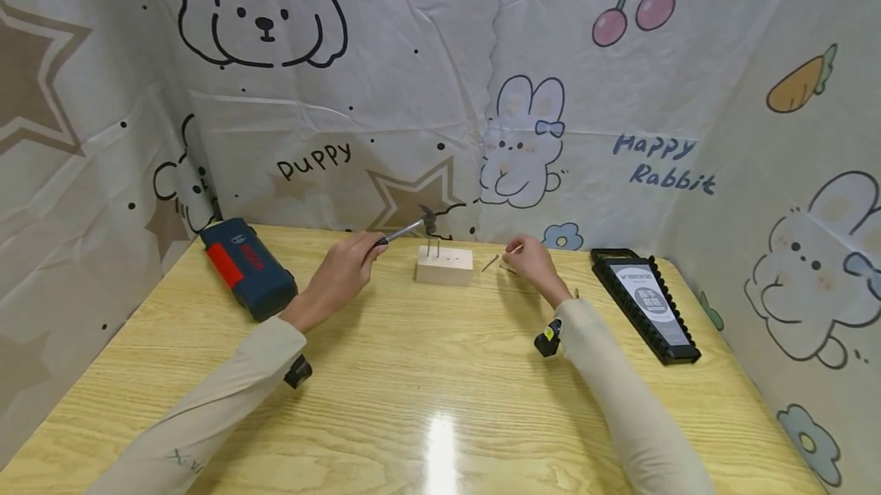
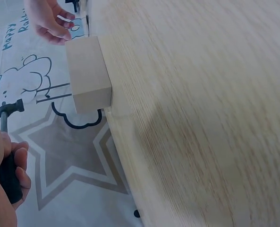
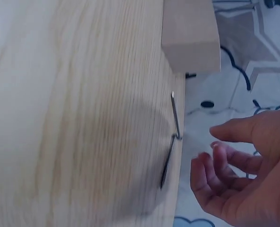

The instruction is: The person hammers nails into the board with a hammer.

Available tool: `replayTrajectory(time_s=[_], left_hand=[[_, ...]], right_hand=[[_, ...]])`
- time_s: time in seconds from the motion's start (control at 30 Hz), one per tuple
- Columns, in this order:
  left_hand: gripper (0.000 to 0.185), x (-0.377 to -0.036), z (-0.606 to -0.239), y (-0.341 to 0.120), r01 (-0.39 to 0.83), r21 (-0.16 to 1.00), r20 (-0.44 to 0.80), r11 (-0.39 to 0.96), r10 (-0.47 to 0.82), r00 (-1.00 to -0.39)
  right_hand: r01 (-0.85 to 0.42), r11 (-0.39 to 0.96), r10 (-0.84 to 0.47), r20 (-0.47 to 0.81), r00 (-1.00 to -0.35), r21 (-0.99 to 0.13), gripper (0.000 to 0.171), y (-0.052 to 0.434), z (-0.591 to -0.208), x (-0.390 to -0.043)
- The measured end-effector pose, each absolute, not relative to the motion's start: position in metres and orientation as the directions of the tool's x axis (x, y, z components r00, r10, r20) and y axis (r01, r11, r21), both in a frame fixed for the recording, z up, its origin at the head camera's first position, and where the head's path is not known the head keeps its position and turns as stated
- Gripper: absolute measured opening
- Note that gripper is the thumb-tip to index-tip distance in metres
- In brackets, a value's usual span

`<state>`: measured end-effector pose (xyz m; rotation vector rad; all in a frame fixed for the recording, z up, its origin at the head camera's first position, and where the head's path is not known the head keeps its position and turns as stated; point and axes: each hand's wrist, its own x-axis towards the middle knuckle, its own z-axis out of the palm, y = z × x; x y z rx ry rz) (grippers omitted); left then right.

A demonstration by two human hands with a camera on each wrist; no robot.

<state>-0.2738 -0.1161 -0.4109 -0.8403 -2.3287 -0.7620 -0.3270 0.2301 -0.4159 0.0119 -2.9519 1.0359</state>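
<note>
My left hand [image 1: 349, 264] grips the dark handle of a small claw hammer [image 1: 406, 230]. The hammer's head hovers above a pale wooden block [image 1: 443, 271], apart from two upright nails [image 2: 55, 98] stuck in its top. To the right of the block my right hand [image 1: 528, 259] is held over the table, fingers loosely bent. In the right wrist view a gap shows between thumb and fingertips [image 3: 203, 158], with nothing held there. Two loose nails lie beside that hand: one nail [image 3: 175, 116] points toward the block, the other nail [image 3: 166, 163] away from it.
On the left of the wooden table [image 1: 413, 372] lies a dark blue and red Bosch case [image 1: 251, 265]. A black ribbed holder [image 1: 645, 304] with a white label lies on the right. A printed cloth [image 1: 427, 97] hangs behind the table.
</note>
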Motion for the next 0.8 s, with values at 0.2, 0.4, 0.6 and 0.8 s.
replayTrajectory(time_s=[0.2,0.4,0.6,0.8], left_hand=[[0.015,-0.273,-0.410,-0.116,0.703,0.320,0.662,0.635,0.381,-0.645],[0.011,-0.272,-0.410,-0.115,0.690,0.318,0.645,0.650,0.385,-0.660],[0.010,-0.270,-0.409,-0.113,0.694,0.328,0.629,0.641,0.399,-0.667],[0.011,-0.270,-0.409,-0.113,0.687,0.331,0.636,0.647,0.385,-0.669]], right_hand=[[-0.038,0.822,-0.070,-0.034,-0.997,-0.568,0.017,0.240,-0.415,-0.330],[-0.101,0.867,-0.160,-0.082,-0.984,-0.488,0.012,0.242,-0.426,-0.332],[-0.107,0.888,-0.163,-0.089,-0.983,-0.447,0.009,0.241,-0.432,-0.332],[-0.127,0.914,-0.174,-0.088,-0.981,-0.385,0.010,0.238,-0.430,-0.332]])
